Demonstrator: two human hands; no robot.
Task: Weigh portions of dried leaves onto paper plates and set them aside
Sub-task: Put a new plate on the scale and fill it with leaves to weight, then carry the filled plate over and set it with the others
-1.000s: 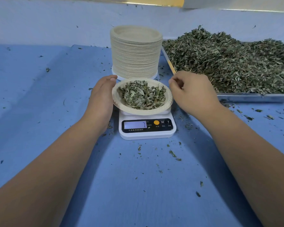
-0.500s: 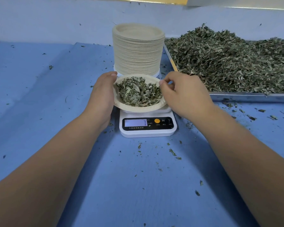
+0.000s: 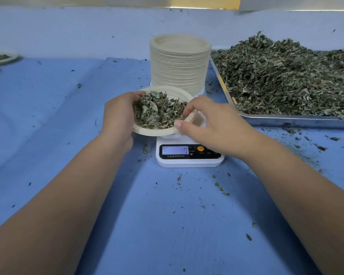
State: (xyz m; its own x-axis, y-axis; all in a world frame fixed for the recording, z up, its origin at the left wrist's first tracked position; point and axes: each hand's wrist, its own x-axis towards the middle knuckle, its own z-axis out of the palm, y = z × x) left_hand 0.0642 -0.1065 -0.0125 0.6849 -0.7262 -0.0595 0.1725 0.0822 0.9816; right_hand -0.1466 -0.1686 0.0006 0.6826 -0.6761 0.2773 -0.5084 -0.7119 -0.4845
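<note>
Where the paper plate (image 3: 147, 132) is sitting: between my two hands, tilting over the back left part of the scale (image 3: 189, 161), its near-left rim hanging out over the blue counter (image 3: 48, 126); I cannot tell whether it is touching the platform.
Its dried leaves (image 3: 157, 112): lying heaped in the plate, crowding toward my left side.
My left hand (image 3: 117, 118): gripping the plate's left rim, the thumb curling over the edge onto the leaves.
My right hand (image 3: 213, 126): pinching the right rim between thumb and fingers, and the rim is bending upward there.
White scale: standing on the counter, its display glowing, my right wrist covering part of the panel.
Tall stack of plates (image 3: 180, 62): standing just behind the scale.
Metal tray (image 3: 286, 119): lying right of the stack, carrying a large pile of loose leaves (image 3: 286, 76).
Another filled plate (image 3: 0, 57): lying well apart at the far left.
Leaf crumbs (image 3: 218, 186): lying scattered over the counter around the scale.
</note>
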